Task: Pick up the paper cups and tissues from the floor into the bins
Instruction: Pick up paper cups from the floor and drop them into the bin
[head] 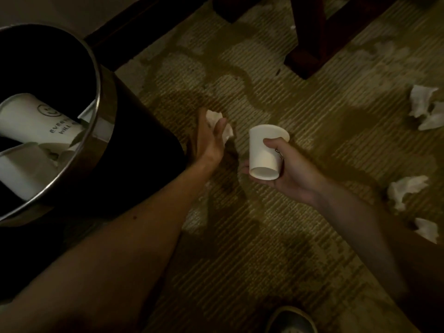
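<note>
The left hand (208, 141) grips a crumpled tissue (219, 123), with the thumb curled over it and white paper showing above and beside the thumb; this hand hangs low over the carpet (288, 248), just beside the dark wall of the bin (99, 109). The right hand (296, 173) is clamped round a white paper cup (262, 152); thumb on top, fingers underneath; the cup is tilted with its base toward the camera and its mouth pointing away; it sits near the left hand but apart from it. The bin stands at the left, round with a shiny metal rim; inside lie several paper cups, one printed cup (36, 117) bearing a smiley face and some lettering, another plain cup (20, 173) below it. On the carpet to the right lie more crumpled tissues; a far cluster (424, 108), a nearer piece (406, 191), and a small scrap (427, 230) closest to the right forearm. A dark furniture leg (317, 44) stands at the top; a shoe (290, 320) shows at the bottom edge.
</note>
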`<act>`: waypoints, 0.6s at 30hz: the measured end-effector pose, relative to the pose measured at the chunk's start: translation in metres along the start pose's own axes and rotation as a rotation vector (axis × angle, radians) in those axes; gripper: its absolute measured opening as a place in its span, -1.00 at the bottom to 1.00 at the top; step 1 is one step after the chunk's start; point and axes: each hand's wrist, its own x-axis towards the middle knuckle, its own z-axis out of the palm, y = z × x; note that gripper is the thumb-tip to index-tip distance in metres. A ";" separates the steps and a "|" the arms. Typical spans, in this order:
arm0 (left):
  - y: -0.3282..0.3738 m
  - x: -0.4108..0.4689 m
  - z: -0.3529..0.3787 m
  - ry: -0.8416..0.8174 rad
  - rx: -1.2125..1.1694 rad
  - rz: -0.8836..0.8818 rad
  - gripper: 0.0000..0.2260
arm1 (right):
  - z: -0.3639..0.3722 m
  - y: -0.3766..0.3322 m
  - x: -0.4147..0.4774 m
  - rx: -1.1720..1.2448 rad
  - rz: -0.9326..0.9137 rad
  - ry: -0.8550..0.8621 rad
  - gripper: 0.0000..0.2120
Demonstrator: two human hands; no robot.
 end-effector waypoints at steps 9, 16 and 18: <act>-0.023 0.016 0.000 0.011 0.253 -0.101 -0.49 | -0.020 0.012 -0.017 0.124 0.027 0.048 -0.58; -0.003 -0.024 0.002 -0.129 0.035 0.081 -0.73 | -0.038 0.019 -0.061 0.279 -0.039 0.103 -0.30; 0.016 -0.052 0.018 -0.226 -0.006 0.134 -0.74 | -0.049 0.021 -0.077 0.330 -0.090 0.123 -0.32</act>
